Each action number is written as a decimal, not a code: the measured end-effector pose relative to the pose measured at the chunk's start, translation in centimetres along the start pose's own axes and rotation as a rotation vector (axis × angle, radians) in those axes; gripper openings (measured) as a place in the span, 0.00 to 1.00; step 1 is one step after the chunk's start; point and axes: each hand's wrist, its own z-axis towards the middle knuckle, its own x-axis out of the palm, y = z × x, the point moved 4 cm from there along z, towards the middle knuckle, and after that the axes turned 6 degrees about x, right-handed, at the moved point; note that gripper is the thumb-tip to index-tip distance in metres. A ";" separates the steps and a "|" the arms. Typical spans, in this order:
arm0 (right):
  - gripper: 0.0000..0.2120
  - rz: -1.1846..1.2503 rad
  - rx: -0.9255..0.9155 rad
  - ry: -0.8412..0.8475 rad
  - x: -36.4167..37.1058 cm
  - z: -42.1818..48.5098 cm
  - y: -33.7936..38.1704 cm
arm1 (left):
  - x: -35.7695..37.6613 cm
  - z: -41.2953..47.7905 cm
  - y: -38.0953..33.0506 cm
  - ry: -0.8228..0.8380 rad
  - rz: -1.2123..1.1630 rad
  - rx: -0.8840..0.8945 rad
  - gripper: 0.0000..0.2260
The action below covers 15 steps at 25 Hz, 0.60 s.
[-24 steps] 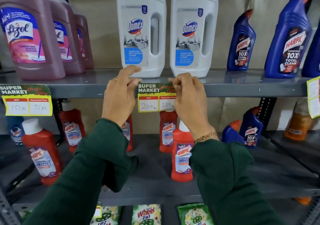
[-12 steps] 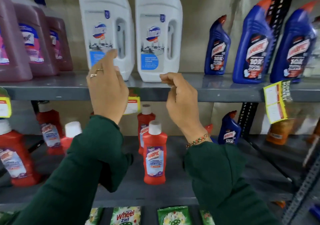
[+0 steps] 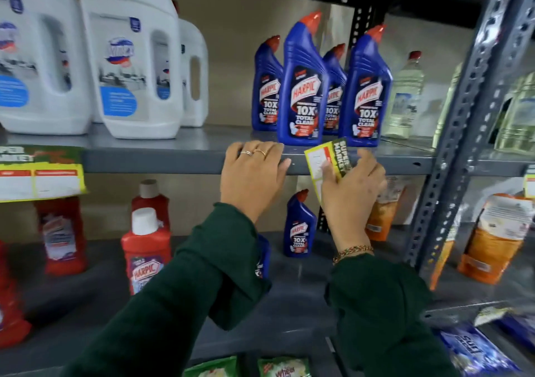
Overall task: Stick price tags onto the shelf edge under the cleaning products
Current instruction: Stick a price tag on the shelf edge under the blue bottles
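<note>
The grey shelf edge [image 3: 173, 162] runs across the middle of the view. My left hand [image 3: 254, 174] rests on it with fingers spread, below the blue Harpic bottles [image 3: 304, 87], holding nothing. Just to its right, my right hand [image 3: 353, 191] grips a yellow and green price tag [image 3: 327, 159], turned on end against the shelf edge under those bottles. Another price tag [image 3: 40, 174] is stuck on the edge at far left, beneath the white jugs [image 3: 130, 58].
Red Harpic bottles [image 3: 144, 249] and a small blue one [image 3: 299, 226] stand on the lower shelf. A perforated grey upright [image 3: 463, 116] rises at right, with orange pouches [image 3: 492, 240] and clear bottles [image 3: 405, 95] beyond it. A further tag [image 3: 529, 182] shows at the right border.
Both hands left the tag stuck under the white jugs and moved right along the shelf. My right hand has taken hold of the tag under the blue bottles; my left hand settled on the edge.
</note>
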 end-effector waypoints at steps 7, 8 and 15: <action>0.16 0.296 0.105 0.089 -1.3 1.2 -2.2 | 0.6 -0.3 -0.3 -0.122 0.006 -0.050 0.12; 0.15 0.356 0.064 0.075 -1.9 1.1 -1.9 | 0.5 -0.4 -0.4 -0.109 0.016 -0.054 0.12; 0.08 0.303 -0.300 0.206 -3.3 1.9 0.3 | -1.4 1.1 -1.1 0.024 -0.576 -0.147 0.18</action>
